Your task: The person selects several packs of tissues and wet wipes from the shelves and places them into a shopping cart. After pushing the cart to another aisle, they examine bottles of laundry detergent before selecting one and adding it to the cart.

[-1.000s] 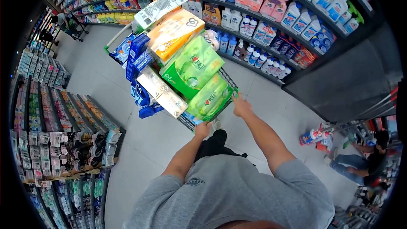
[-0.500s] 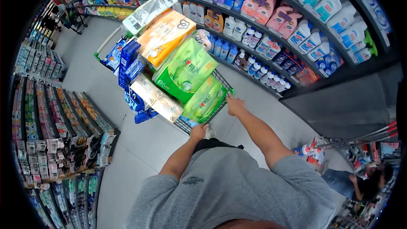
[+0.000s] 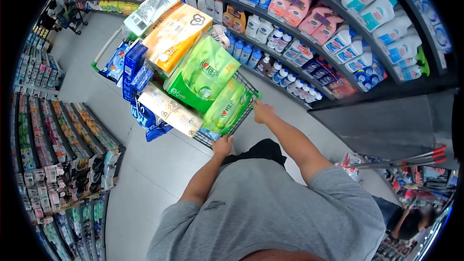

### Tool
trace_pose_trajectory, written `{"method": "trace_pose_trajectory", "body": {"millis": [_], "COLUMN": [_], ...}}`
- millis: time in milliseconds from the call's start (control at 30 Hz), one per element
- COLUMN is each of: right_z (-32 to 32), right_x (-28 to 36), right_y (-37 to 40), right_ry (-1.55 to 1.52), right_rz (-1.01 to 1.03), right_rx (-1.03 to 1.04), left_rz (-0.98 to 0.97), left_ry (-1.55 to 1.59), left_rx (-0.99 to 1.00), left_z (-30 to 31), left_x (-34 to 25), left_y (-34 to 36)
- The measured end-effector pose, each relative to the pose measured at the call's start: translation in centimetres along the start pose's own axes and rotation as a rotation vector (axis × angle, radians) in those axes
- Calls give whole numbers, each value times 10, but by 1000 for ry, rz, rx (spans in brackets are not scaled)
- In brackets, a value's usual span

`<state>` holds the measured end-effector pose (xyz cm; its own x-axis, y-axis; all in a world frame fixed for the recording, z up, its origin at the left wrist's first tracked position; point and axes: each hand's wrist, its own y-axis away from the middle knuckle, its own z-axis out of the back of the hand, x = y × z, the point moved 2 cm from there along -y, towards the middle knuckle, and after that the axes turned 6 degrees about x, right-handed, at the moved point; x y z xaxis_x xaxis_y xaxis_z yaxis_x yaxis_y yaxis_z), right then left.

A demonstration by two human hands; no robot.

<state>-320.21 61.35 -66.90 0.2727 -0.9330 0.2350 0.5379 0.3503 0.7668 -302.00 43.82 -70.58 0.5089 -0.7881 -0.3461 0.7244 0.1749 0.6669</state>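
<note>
A loaded shopping cart (image 3: 247, 86) stands in front of me, its dark wire basket showing at the near end and right side. My left hand (image 3: 222, 145) is closed on the cart's near edge, and my right hand (image 3: 263, 112) grips its near right corner. Closest to both hands lies a green tissue pack (image 3: 226, 108), with a larger green pack (image 3: 205, 73) beyond it. Piled around them are an orange-and-white pack (image 3: 176, 34), a cream tissue box (image 3: 169, 112), a white-and-green package (image 3: 157, 8) and blue packages (image 3: 133, 70).
Curved shelves of detergent bottles (image 3: 290, 7) line the right side of the aisle. Racks of small goods (image 3: 63, 140) stand on the left. Grey floor (image 3: 140, 174) runs between them. Another person (image 3: 408, 222) is behind at lower right; someone else with a cart (image 3: 72, 17) is far ahead.
The cart and both hands have shifted slightly left in view, still together. My dark-clothed leg now shows more beneath the cart's near edge. The shelves have slid a little across the view.
</note>
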Motion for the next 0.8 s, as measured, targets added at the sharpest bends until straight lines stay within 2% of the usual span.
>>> {"method": "trace_pose_trajectory", "body": {"millis": [200,567,633,800], "right_z": [5,23,29,38], "right_x": [-12,-64,-73,-89], "right_y": [-11,-44,-49,-61], "right_ry": [13,38,55,108], "right_rz": [31,349,412,509], "right_rx": [44,37,40,97], "left_rz": [21,163,131,144], "left_ry": [9,91,206,247], "left_rx": [-1,35,48,-49], "left_z": [-1,-6,-12,-20], "left_x": [-6,-27,-27,-38], "left_y": [-5,-18,-20,-18]}}
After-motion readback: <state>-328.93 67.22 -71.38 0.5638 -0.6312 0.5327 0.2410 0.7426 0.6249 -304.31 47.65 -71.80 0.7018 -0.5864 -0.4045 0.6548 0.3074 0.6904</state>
